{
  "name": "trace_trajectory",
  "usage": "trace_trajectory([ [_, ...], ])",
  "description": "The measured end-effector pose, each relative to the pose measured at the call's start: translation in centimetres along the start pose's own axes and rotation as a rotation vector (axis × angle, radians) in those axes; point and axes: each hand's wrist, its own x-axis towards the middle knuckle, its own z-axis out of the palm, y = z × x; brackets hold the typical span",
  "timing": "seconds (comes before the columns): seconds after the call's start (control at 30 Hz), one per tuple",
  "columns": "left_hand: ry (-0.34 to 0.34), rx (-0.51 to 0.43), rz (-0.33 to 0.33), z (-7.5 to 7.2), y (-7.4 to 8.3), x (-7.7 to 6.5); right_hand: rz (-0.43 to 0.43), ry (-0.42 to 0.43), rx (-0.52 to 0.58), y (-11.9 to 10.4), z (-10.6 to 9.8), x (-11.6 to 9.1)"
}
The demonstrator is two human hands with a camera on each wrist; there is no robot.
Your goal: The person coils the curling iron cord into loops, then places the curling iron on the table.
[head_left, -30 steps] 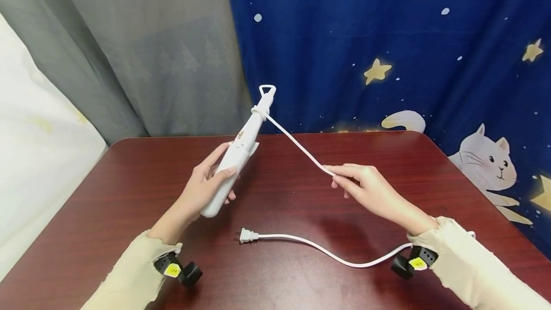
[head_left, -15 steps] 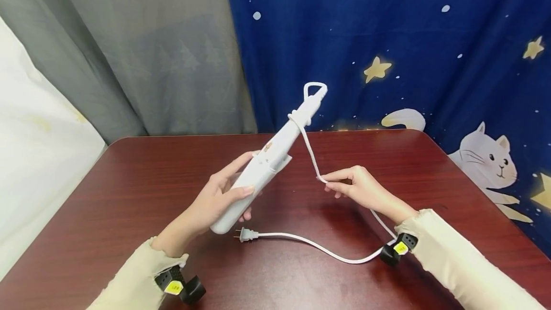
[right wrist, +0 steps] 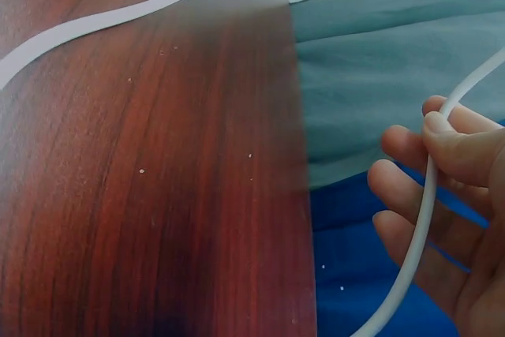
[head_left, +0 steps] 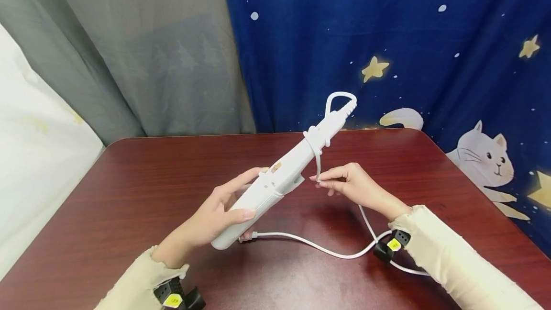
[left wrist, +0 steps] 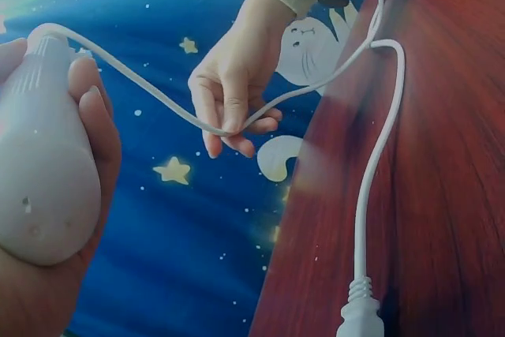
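Wrapping a power cord (right wrist: 423, 215) this loosely could easily end in a mess, imo. Looking at at least 1 turn bunched round the narrow part of the white handheld appliance (head_left: 284, 173), so probably prone to sliding off toward the cord end if given slack, or crossing over itself if pulled crooked. Also wary of the 1 big bend at the strain relief (head_left: 349, 107): might kink or get stressed with too hard a tug. Plus a possible snag near the right wrist camera (head_left: 383, 251), and maybe a dragged plug (left wrist: 361, 320), lying loose on the counter (head_left: 129, 190).

Holding the appliance up above the counter, tilted, cord end high and off to the right. Gripping the thick end with the left hand (head_left: 217, 209), thumb on top, well wrapped round. Pinching the cord between thumb and forefinger of the right hand (head_left: 355, 185), other fingers loosely bent. Can't tell the firmness of that pinch.
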Motion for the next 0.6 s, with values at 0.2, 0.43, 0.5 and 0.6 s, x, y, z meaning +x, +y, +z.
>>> trace_trajectory([
  [0.2,0.139,0.003,0.003,-0.6,-0.4,-0.2,-0.127,0.022,-0.139,-0.2,0.0,-0.7],
  [0.43,0.370,0.020,-0.078,-2.0,-1.3,0.0,-0.194,0.090,-0.285,-0.9,-0.3,-1.9],
  [0.5,0.431,0.015,-0.111,-2.3,-1.7,0.1,-0.239,0.102,-0.341,-1.3,-0.2,-2.2],
  [0.6,0.480,0.002,-0.138,-2.6,-2.0,0.1,-0.315,0.092,-0.404,-2.0,0.0,-2.5],
])
